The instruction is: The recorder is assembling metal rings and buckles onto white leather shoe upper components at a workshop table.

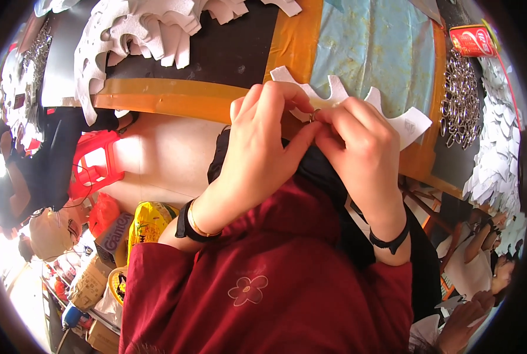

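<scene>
— Starting at the desk's (175, 94) left end, what do we see?
— A heap of white cut-out foam pieces (140, 32) on its dark top, well apart from our hands.
— And at the near, tape-bound edge?
— Our left hand (260, 147) pinches, grip narrow, thumb and fingers closed on the small metal split ring (314, 114) and the flat white notched cut-out piece (393, 115). Our right hand (358, 147) pinches the same ring from the other side.
— Which step, by our judgement?
— Working the ring onto the piece's edge; it seems to want a steady hold and a careful twist.
— Further right?
— A pile of loose silver metal rings (461, 100), and a red can (473, 40) at the far right corner.
</scene>
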Tool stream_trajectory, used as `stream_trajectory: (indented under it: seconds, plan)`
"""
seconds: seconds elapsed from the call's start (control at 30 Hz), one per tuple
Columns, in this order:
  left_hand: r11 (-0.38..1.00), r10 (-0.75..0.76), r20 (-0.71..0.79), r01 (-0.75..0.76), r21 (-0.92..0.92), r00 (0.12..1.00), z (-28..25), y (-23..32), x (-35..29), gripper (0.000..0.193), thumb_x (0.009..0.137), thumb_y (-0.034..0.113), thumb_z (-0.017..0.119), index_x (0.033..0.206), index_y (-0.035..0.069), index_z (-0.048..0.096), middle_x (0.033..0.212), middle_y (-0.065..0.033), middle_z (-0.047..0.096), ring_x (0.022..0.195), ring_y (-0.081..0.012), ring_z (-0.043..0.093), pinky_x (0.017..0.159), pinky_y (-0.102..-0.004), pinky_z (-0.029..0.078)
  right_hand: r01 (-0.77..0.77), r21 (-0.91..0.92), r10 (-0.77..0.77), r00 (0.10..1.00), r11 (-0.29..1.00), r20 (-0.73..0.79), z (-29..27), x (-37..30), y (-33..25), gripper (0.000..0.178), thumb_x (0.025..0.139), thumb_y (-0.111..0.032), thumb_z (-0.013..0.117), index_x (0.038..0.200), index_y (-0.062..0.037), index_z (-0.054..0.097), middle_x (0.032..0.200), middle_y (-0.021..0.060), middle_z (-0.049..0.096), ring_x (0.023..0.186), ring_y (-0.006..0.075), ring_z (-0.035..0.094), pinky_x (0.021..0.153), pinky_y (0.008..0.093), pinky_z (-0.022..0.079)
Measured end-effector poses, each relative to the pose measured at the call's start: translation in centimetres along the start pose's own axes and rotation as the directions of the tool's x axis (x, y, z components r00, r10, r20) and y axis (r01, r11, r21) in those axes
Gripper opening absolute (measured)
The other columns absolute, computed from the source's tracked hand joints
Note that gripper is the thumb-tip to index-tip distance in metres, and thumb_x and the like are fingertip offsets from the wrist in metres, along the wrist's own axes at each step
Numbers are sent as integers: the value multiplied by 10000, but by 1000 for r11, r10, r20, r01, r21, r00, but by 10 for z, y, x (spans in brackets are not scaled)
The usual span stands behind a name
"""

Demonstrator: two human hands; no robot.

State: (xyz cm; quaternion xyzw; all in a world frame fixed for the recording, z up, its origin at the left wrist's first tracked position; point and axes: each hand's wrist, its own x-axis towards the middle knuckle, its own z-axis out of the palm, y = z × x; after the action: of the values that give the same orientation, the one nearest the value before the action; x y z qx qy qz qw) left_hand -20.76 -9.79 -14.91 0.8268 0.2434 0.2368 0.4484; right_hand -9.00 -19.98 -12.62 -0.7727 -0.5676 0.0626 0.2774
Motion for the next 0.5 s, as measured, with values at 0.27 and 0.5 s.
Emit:
stream_trajectory:
  seconds: [0.27,0.5]
  plan:
    - [996,25,-11,-24,82,1000,-4,5,5,293,706,-6,693,929,62,515,835,-32,617,699,-177,617,751,-313,419,-28,12,28,999,1000,45,0,8,2,137,667,-39,687,732,-52,567,690,54,540,623,253,576,530,364,458]
    - [961,190,2,-186,207,982,-8,-5,9,346,675,8,710,971,86,550,912,14,620,885,-181,567,774,-321,377,-10,73,12,1000,997,-29,9,4,7,166,639,-1,690,722,-51,555,678,49,533,601,241,561,517,344,451]
